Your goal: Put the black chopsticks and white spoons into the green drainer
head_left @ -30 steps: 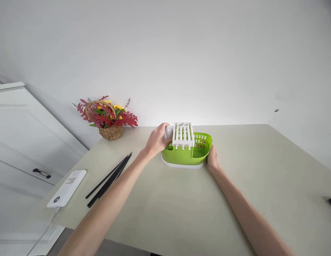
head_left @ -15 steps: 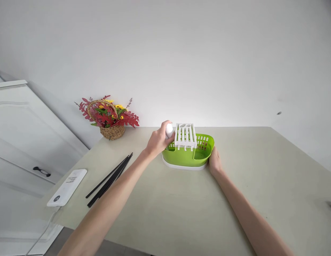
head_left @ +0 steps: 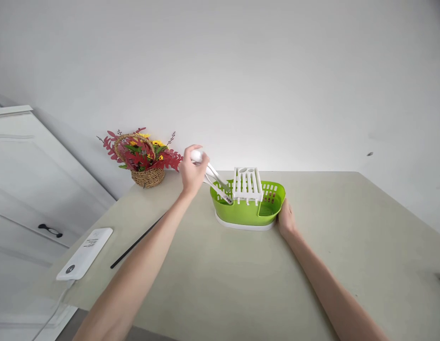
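My left hand (head_left: 194, 168) is closed round the rounded white ends of what look like white spoons (head_left: 213, 177). Their stems slant down to the right, and the lower ends reach into the left part of a green basket (head_left: 237, 215). A white slotted rack (head_left: 247, 184) with small hooks spans the basket's middle, and a white base (head_left: 241, 226) sits under it. Against the basket's right end rests my right hand (head_left: 286, 218), its fingers partly hidden behind the wall. Black chopsticks (head_left: 135, 244) lie left of my left forearm, which covers most of them.
A wicker basket of artificial flowers (head_left: 148, 176) stands at the table's back left. Near the left edge lies a white power strip (head_left: 85, 253) with a cable. A white cabinet (head_left: 24, 189) is beyond that edge, and the wall (head_left: 241, 85) rises behind the table (head_left: 223, 284).
My left hand has moved left and up, drawing the spoons partly out of the green basket and tilting them. My forearm now covers more chopsticks. The right hand stays at the basket's end.
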A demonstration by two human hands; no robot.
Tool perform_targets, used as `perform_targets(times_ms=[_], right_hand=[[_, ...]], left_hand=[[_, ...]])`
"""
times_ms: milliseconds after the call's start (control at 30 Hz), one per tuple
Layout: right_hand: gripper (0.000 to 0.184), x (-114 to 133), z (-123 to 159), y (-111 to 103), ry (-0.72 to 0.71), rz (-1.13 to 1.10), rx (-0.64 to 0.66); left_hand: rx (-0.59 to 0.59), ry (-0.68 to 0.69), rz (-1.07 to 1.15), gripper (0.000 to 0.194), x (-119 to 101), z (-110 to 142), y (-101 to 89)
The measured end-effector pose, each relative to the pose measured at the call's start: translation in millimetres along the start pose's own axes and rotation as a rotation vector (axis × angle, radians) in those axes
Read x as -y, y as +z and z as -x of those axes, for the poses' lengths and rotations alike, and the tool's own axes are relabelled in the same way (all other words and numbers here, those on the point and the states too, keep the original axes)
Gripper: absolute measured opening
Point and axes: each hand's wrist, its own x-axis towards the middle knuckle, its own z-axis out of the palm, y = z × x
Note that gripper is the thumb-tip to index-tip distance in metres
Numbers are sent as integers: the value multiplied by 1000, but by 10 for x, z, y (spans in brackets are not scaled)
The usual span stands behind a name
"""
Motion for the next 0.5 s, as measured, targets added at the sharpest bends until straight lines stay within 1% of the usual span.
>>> perform_targets(times_ms=[33,67,133,167,200,233,300,367,433,500], right_hand=[[46,5,3,-1,3,1,1],[45,11,8,-1,6,2,1],[46,24,18,-3,11,4,1],[46,29,23,-4,12,4,1],[47,31,27,-4,13,4,1],[47,31,28,-4,12,4,0],[49,21,25,-3,4,5,-5],[51,1,16,-3,-6,6,-8],[52,-22,6,-7,-16,8,-6],[53,-43,-2,-15,-28,10,1]], left_hand=[[-60,-80,53,28,74,-52,2],[-115,-191,116,29,158,-96,4],[-200,-472,236,29,340,-154,-4],[-222,-603,274,27,428,-165,-20],[-227,-703,294,25,509,-164,-46],[-214,-773,302,24,581,-152,-84],[-144,-832,302,25,700,-102,-188],[-41,-869,305,28,788,-29,-317],[89,-889,300,30,851,54,-451],[245,-902,290,32,891,138,-580]])
